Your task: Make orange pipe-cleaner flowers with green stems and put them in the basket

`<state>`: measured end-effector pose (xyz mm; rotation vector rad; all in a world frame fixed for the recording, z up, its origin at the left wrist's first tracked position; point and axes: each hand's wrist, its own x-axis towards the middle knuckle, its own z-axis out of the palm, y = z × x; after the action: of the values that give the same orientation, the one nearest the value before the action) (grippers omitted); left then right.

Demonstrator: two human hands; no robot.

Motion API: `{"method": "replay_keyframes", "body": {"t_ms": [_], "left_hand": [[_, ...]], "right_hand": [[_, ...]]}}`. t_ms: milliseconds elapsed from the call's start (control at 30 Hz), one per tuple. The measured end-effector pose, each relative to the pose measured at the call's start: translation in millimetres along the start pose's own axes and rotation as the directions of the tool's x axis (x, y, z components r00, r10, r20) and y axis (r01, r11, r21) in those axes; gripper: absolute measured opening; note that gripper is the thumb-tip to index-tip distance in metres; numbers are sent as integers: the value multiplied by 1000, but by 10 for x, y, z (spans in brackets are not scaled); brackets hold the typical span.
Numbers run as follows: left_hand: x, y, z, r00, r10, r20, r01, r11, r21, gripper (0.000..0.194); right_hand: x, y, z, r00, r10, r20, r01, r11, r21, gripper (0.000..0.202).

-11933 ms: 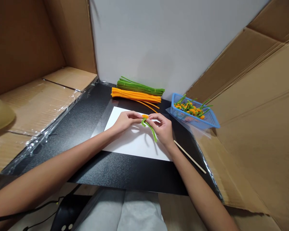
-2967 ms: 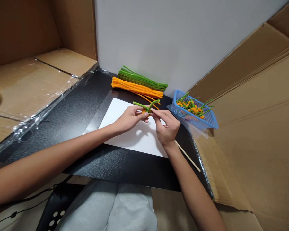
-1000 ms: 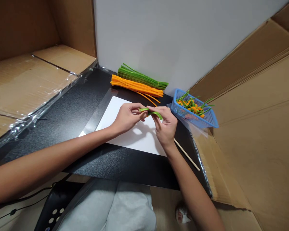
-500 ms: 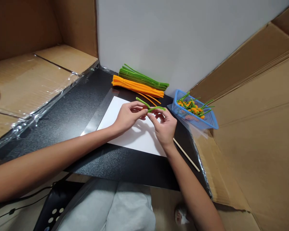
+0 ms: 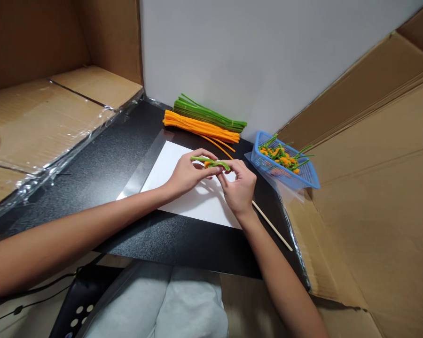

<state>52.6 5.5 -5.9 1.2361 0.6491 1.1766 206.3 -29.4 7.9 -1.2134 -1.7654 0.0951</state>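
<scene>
Look past the lap (image 5: 193, 300) and the near edge of the table (image 5: 137, 244). Mind the stick (image 5: 272, 226), top end just beside the wrist of the right hand (image 5: 242, 183): could be nudged, perhaps rolled off, by a careless swing of the forearm.

Note next the right thumb and forefinger, pinching near the right end of the piece (image 5: 214, 164), with the other fingers curled in. Note also the left hand (image 5: 189, 173), pinching farther left, thumb low and forefinger high; cannot tell about the lower fingers, partly hidden. Find the piece, green strip and orange part, between both hands, raised over the paper (image 5: 204, 209). Could slip out if pinched too lightly; could end up flattened or kinked if squeezed hard. Might also work loose where green meets orange, if turned unevenly.

Farther off to the right, watch the basket (image 5: 268, 165), holding green-and-orange bits (image 5: 284, 159): could snag on stems poking over the rim if brushed in passing.

Beyond the paper, beware the loose strips (image 5: 216, 146) below the orange bundle (image 5: 200, 126): might get caught and dragged by a stray finger. Last, near the wall (image 5: 232, 56), see the green bundle (image 5: 209, 112): could spread apart if tugged by one strand.
</scene>
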Motion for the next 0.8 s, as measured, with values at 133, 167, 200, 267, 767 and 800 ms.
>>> {"method": "replay_keyframes", "body": {"t_ms": [133, 167, 200, 267, 767, 800], "left_hand": [[9, -38, -8, 999, 42, -15, -41, 998, 40, 32], [10, -44, -9, 999, 50, -16, -49, 998, 39, 32], [10, -46, -8, 998, 59, -17, -59, 998, 36, 32], [7, -42, -4, 997, 76, -28, -75, 997, 32, 32], [-2, -33, 32, 991, -7, -132, -3, 997, -78, 24], [-2, -33, 34, 991, -18, -133, 7, 997, -80, 25]], "right_hand": [[-1, -39, 11, 1000, -3, -18, 3, 1000, -24, 6], [-3, -46, 15, 1000, 9, -22, -9, 1000, -27, 7], [-4, -51, 18, 999, 18, -29, -19, 999, -34, 7], [-6, -56, 21, 999, 21, -42, -23, 998, -53, 7], [-17, 1, 7, 996, -84, -27, 79, 987, -138, 7], [-16, -5, 9, 997, -75, -30, 70, 988, -136, 8]]}}
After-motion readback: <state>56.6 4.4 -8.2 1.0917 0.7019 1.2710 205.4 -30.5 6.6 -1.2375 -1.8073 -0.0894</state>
